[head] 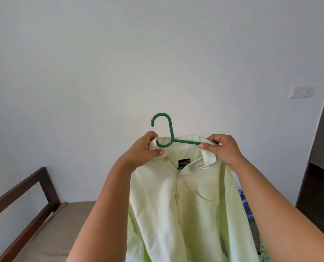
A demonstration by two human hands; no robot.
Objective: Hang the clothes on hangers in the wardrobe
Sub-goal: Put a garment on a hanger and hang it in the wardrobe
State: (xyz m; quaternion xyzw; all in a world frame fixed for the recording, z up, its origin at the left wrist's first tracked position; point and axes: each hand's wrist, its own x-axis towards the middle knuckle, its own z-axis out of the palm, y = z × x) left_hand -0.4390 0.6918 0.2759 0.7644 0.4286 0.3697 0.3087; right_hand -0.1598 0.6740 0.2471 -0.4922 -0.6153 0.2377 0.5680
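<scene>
Head view. A pale green button-front shirt (185, 205) hangs at centre frame, held up before a plain white wall (157, 53). A green plastic hanger (165, 129) sits at its collar, hook standing clear above at 12 o'clock of the shirt, one arm showing across the open neck toward 3 o'clock. The black neck label (184, 162) faces the camera.

The left hand (142, 150) is closed on the collar edge at 10 o'clock of the neck opening, thumb on top. The right hand (221, 148) pinches the collar at 2 o'clock, fingertips beside the hanger's arm end. Both are holding fabric; whether either also grips the hanger is not clear.

A wooden bed frame (25, 195) with a tan mattress (62, 233) lies at 8 o'clock. A wall switch plate (302, 92) is at 3 o'clock. The wardrobe cannot be identified with certainty.

Assessment: the shirt appears light, soft and limp, and will sag and slide off a smooth hanger if tilted. The hanger appears rigid and light. Best hold: collar or shoulder seams while seating, then the hook's stem for carrying, kept level.
</scene>
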